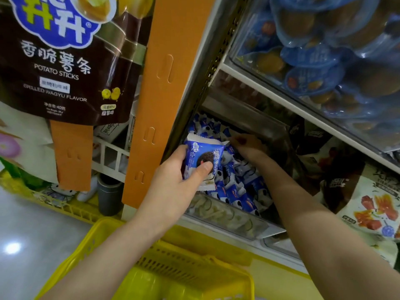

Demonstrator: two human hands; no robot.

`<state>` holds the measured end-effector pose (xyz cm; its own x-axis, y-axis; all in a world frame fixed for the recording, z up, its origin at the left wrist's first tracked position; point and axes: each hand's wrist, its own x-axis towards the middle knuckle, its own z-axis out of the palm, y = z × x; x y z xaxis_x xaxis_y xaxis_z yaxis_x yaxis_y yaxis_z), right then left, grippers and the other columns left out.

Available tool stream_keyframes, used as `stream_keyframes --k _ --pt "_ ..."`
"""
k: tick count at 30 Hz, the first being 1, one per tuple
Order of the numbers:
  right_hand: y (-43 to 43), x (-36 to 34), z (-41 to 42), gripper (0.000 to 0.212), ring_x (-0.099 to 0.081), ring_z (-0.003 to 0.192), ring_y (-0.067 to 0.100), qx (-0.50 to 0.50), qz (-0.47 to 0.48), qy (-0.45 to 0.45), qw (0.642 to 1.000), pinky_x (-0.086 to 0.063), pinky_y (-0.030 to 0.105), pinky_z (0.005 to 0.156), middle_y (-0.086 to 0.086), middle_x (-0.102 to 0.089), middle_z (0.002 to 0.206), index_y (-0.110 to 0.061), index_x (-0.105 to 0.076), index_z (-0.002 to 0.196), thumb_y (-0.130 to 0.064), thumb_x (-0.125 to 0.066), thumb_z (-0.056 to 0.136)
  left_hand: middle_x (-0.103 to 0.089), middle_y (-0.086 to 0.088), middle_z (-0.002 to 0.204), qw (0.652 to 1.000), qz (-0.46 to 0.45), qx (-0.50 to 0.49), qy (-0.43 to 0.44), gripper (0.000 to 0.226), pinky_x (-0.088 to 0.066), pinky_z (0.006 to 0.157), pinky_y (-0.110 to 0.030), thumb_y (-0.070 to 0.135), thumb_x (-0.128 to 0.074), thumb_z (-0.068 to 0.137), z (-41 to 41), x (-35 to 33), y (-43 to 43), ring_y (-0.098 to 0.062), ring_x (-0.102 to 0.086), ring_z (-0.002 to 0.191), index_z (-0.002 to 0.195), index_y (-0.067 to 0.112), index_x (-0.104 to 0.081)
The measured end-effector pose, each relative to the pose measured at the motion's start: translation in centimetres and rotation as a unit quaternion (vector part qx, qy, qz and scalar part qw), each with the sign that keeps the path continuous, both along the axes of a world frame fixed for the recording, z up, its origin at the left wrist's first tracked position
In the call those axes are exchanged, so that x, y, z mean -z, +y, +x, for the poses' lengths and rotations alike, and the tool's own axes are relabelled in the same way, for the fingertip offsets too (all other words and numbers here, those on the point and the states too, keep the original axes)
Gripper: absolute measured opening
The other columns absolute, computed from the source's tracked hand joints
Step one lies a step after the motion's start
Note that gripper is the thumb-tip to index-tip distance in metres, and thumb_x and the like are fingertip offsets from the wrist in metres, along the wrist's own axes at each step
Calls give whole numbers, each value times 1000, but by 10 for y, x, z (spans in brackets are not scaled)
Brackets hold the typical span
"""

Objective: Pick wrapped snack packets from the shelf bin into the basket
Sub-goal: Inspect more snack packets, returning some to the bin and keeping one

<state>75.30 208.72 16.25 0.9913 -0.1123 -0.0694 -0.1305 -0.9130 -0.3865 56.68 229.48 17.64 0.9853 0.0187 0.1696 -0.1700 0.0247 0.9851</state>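
Note:
My left hand (173,182) grips a blue and white wrapped snack packet (203,154) with a dark cookie printed on it, held at the front left of the shelf bin (227,215). The clear bin is full of several matching blue packets (238,187). My right hand (249,146) reaches deep into the bin, fingers down among the packets; whether it grips one is hidden. A yellow plastic basket (190,267) hangs below my arms, under the bin's front edge.
An orange shelf upright (160,87) stands left of the bin. A brown potato sticks bag (62,61) hangs at upper left. Blue snack packs (324,61) fill the shelf above. Dark and pale snack bags (357,191) sit at right. Grey floor (26,230) lies at lower left.

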Motion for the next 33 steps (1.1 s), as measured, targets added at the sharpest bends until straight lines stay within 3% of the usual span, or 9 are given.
stream_keyframes --k 6,12,16,19,21,24,27,31,33 --pt "18 5 2 36 -56 95 20 6 64 -12 998 -37 25 75 13 -57 125 -13 -53 125 -31 -48 95 -66 12 96 1000 6 3 0 19 -42 66 -2 31 -57 88 1 0 0 9 -59 86 107 28 -55" --pt "24 -13 -17 43 -42 127 27 -38 27 0 999 -34 32 103 13 -41 143 -6 -41 136 -24 -43 98 -64 10 99 999 -1 44 19 11 -47 76 -13 24 -55 90 -1 0 -3 4 -60 87 96 33 -54" --pt "48 -35 -77 31 -57 101 19 -12 228 -134 964 -45 31 85 10 -59 119 -12 -51 121 -29 -37 99 -66 16 92 997 -51 56 27 16 -45 71 -6 19 -55 90 0 0 -3 7 -60 86 96 33 -54" --pt "57 -50 -143 40 -63 89 2 -62 349 -94 930 -49 11 75 -9 -69 103 -21 -62 107 -44 -30 96 -66 14 97 994 -96 37 32 21 -49 78 -12 24 -60 84 1 0 -5 5 -62 91 100 33 -51" --pt "61 -54 -177 32 -61 84 -10 -130 357 -56 923 -44 2 70 -21 -70 91 -30 -63 96 -44 -35 93 -65 13 100 996 -77 29 18 24 -49 79 -13 23 -61 84 1 -2 -8 5 -62 91 102 34 -50" --pt "58 -52 -199 18 -64 94 -2 -164 401 -50 900 -52 15 74 -12 -68 102 -24 -59 107 -18 -51 92 -62 14 105 1000 8 21 -16 30 -47 77 -9 27 -57 87 0 -5 -15 6 -59 93 117 28 -51" --pt "44 -55 -185 14 -68 85 7 -108 386 -77 913 -54 18 65 -8 -71 95 -26 -62 101 -18 -56 90 -50 15 124 978 192 5 -75 43 -39 86 -11 39 -46 91 -4 -1 -15 4 -48 107 132 27 -41" --pt "14 -52 -123 8 -61 63 9 7 251 -149 957 -49 16 56 2 -67 88 -21 -59 91 -28 -56 91 -54 5 123 860 485 12 -159 40 -33 95 -24 38 -29 97 -10 13 -9 -12 -50 111 130 22 -46" --pt "4 -43 -85 14 -60 69 12 36 191 -171 966 -45 18 58 3 -62 87 -18 -58 93 -32 -56 91 -61 5 113 827 535 25 -170 44 -33 93 -28 37 -19 97 -12 15 -7 -14 -53 104 119 22 -54"
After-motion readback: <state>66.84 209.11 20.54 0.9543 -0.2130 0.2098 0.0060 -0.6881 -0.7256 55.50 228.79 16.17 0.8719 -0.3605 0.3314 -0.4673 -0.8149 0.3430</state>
